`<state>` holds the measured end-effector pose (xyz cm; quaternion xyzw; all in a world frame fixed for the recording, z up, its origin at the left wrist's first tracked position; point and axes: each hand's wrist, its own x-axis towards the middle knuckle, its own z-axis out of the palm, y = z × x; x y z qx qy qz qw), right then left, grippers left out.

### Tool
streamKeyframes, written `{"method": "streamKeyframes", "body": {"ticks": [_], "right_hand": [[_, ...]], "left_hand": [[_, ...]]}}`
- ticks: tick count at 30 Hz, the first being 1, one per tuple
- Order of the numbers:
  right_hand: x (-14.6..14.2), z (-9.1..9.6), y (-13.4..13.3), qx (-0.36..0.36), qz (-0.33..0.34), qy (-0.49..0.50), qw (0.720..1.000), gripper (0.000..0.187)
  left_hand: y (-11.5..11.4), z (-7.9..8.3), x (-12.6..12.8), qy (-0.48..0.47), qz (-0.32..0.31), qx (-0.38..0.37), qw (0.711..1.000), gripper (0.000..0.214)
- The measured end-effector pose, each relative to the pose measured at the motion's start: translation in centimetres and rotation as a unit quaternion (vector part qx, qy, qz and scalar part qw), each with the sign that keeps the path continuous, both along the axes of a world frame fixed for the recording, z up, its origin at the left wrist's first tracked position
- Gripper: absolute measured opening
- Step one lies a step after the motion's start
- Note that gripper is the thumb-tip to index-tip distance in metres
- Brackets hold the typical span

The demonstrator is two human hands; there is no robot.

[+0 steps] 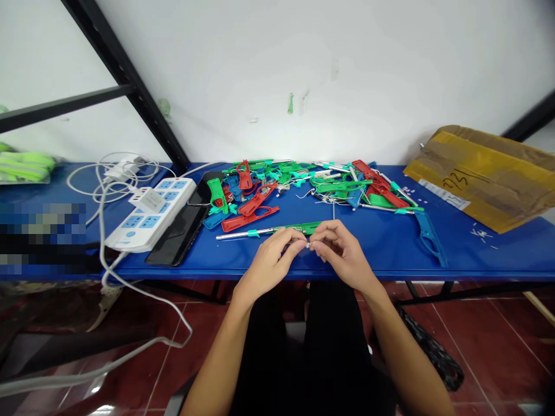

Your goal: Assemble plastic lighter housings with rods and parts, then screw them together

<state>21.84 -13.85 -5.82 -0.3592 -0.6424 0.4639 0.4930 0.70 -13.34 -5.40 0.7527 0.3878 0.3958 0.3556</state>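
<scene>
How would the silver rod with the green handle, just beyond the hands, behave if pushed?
The shiny rod looks metallic, so it would probably stay stiff and slide easily. The wider green handle might keep it from rolling far.

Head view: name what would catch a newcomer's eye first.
First, the heap of red, green and blue plastic pieces strewn along the back of the blue table. Next, the left hand and right hand, together pinching a tiny pale part near the front edge. Then the taped cardboard box, at the right.
</scene>
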Motion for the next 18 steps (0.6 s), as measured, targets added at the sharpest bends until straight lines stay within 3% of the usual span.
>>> {"method": "streamKeyframes", "body": {"ticks": [18], "right_hand": [[0.09,0.26,-0.39,0.007,0.008,0.011,1.000,0.024]], "left_hand": [[0.66,-0.71,-0.16,-0.034,-0.022,-0.010,0.999,0.022]]}}
